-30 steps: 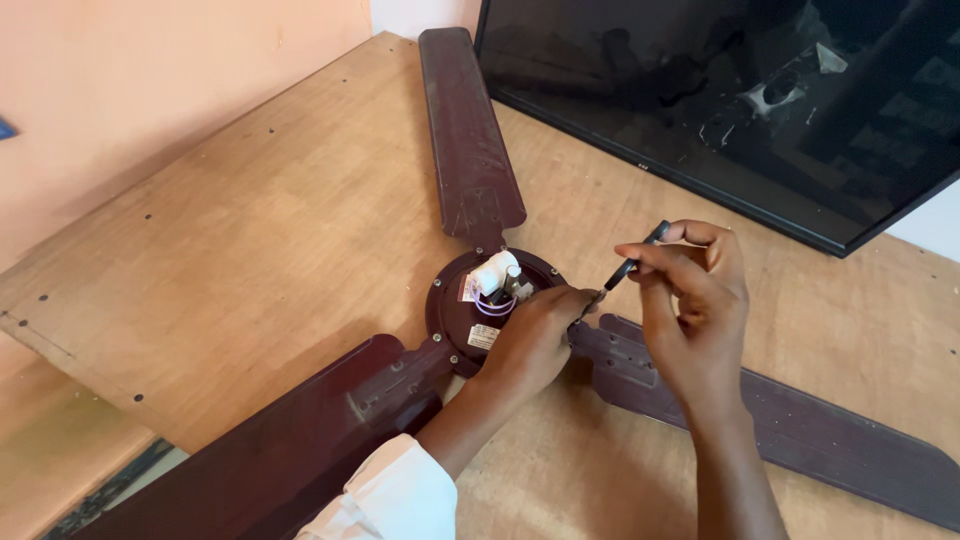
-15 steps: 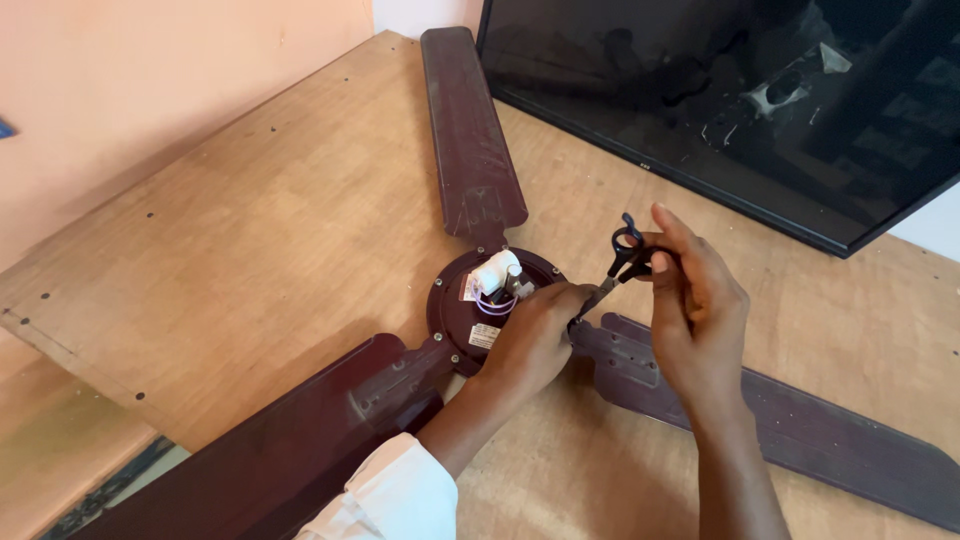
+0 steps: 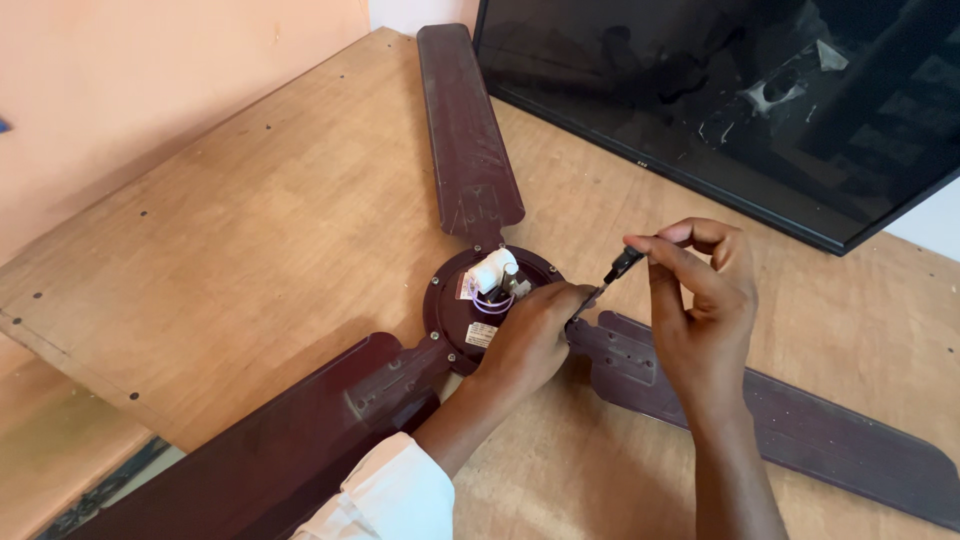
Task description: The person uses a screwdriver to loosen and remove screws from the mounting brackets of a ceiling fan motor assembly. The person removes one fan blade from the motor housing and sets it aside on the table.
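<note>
Ceiling fan with 3 dark brown blades lies flat on the wooden table (image 3: pixel 250 230), its round motor hub (image 3: pixel 470 310) at centre, a white part and wires on top, a black screen (image 3: pixel 720 90) lying just beyond. Left hand (image 3: pixel 535 335) is cupped over the hub's right edge, fingers curled and pressed down on it; right hand (image 3: pixel 700 300) pinches a thin dark tool (image 3: pixel 610 278) between thumb and fingertips, tip angled toward the hub. Judged step: working a fastener at the hub; next move calls for seating the tip squarely while the left hand steadies the hub.
</note>
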